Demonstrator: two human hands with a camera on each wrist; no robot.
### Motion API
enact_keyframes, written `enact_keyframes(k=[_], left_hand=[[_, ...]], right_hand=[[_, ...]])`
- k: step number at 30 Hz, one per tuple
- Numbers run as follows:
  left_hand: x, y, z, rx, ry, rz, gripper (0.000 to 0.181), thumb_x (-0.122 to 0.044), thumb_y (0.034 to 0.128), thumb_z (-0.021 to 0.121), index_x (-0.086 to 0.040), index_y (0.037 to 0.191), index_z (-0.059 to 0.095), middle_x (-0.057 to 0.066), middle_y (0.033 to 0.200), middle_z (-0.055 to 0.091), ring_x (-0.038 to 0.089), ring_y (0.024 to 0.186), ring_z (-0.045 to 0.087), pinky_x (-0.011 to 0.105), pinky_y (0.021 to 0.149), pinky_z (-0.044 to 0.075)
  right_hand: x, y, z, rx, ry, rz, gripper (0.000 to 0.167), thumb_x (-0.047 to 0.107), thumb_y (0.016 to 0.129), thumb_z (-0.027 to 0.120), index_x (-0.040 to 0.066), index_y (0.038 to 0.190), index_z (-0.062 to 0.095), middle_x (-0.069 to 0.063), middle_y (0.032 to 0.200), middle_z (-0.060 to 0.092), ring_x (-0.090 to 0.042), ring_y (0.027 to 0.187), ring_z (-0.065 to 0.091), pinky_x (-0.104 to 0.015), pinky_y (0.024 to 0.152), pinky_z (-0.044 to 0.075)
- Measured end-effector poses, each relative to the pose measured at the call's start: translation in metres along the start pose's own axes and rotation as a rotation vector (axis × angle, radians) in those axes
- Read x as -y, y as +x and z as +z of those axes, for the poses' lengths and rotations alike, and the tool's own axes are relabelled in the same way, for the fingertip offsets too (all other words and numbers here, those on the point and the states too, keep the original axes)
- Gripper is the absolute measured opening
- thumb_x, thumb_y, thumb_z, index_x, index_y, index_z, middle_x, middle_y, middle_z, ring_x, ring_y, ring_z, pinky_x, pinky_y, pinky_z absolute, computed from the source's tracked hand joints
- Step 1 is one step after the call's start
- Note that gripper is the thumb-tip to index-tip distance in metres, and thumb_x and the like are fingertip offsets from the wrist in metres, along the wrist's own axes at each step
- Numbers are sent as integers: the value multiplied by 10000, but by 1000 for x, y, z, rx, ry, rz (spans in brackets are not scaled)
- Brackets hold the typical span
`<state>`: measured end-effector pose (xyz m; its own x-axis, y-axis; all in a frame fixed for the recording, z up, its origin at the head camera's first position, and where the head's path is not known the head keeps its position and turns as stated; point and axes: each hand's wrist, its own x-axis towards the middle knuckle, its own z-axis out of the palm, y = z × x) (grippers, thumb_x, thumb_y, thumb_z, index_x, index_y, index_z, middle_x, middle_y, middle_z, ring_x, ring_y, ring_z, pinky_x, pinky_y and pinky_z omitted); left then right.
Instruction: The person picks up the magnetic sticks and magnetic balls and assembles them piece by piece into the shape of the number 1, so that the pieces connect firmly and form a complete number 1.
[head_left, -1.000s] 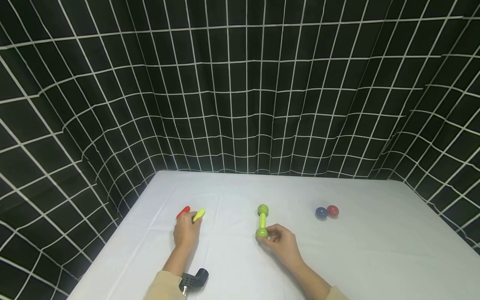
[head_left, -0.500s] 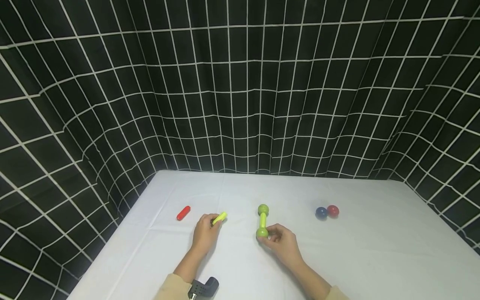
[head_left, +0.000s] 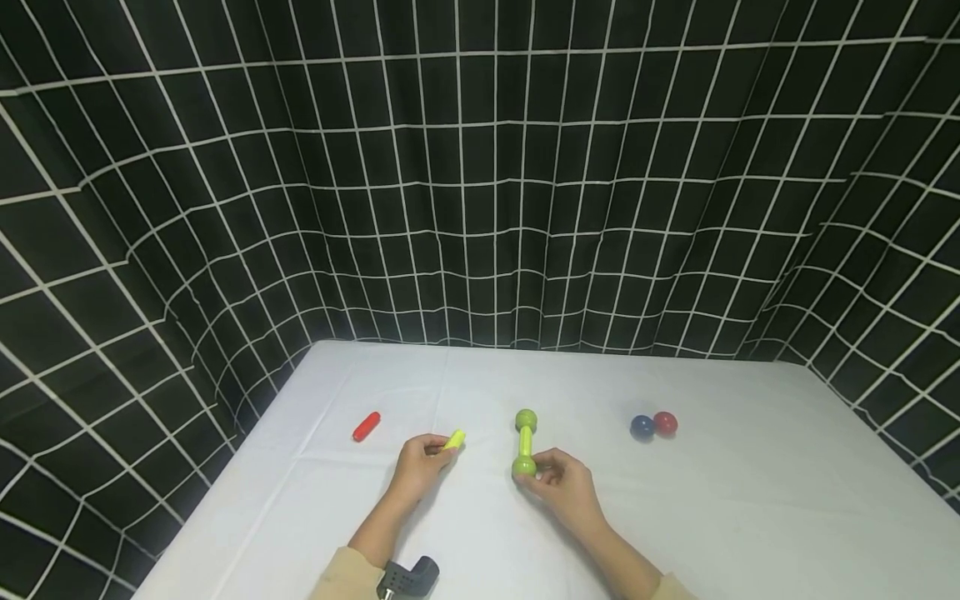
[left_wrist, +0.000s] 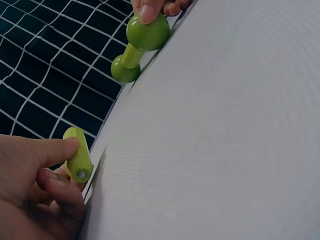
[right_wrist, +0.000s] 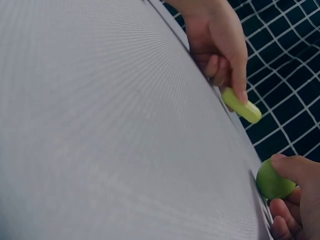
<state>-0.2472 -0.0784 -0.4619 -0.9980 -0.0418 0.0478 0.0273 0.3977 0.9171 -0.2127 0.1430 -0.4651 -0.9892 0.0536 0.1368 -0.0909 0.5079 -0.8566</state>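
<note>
My left hand [head_left: 420, 471] pinches a short yellow-green rod [head_left: 454, 440] between thumb and fingers. In the left wrist view one end of the rod [left_wrist: 79, 155] faces the camera and shows a small round pale spot. To its right, my right hand [head_left: 566, 492] holds the near ball of a green toy dumbbell [head_left: 526, 442], two green balls joined by a yellow-green bar. The dumbbell points away from me on the white cloth. In the right wrist view the thumb presses the green ball [right_wrist: 274, 181], and the rest of the dumbbell is hidden.
A red rod [head_left: 367, 427] lies on the white-covered table [head_left: 585, 383] to the left. Toward the right, a blue ball [head_left: 642, 427] and a red ball [head_left: 665, 423] sit side by side. A black curtain with white grid lines [head_left: 495, 208] surrounds the back and sides.
My left hand has carried the yellow-green rod rightward from beside the red rod, toward the dumbbell. My right hand and the dumbbell have stayed in place.
</note>
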Motion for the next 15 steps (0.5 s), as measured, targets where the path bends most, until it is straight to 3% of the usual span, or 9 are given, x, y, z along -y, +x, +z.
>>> enact_keyframes(k=[3,8,12,15], left_hand=[[-1,-2,1,44,-54,-21,302,-151,831,668,87,1012,626,125,860,631,138,738,577,221,620,512],[-2,-1,8,91,-106,-126,325,-191,810,687,45,1028,633,92,841,655,80,578,487,175,480,408],[-6,-3,16,120,-128,-179,335,-208,788,705,18,1027,640,44,798,655,40,482,405,160,433,355],[-8,-7,21,157,-147,-189,332,-195,781,709,23,1020,639,34,794,638,37,489,420,159,442,369]], right_hand=[[0,0,1,-3,-1,0,364,218,716,784,22,985,635,-15,775,626,-63,571,520,-187,500,458],[-1,3,2,-11,-14,-16,364,215,715,786,27,988,636,-37,856,658,-56,581,521,-186,505,457],[-2,5,2,-16,-6,-22,354,196,712,791,34,988,640,-54,908,673,-58,602,530,-184,525,461],[0,6,2,-10,-1,-22,359,193,714,790,31,995,638,-63,929,675,-63,616,538,-184,533,465]])
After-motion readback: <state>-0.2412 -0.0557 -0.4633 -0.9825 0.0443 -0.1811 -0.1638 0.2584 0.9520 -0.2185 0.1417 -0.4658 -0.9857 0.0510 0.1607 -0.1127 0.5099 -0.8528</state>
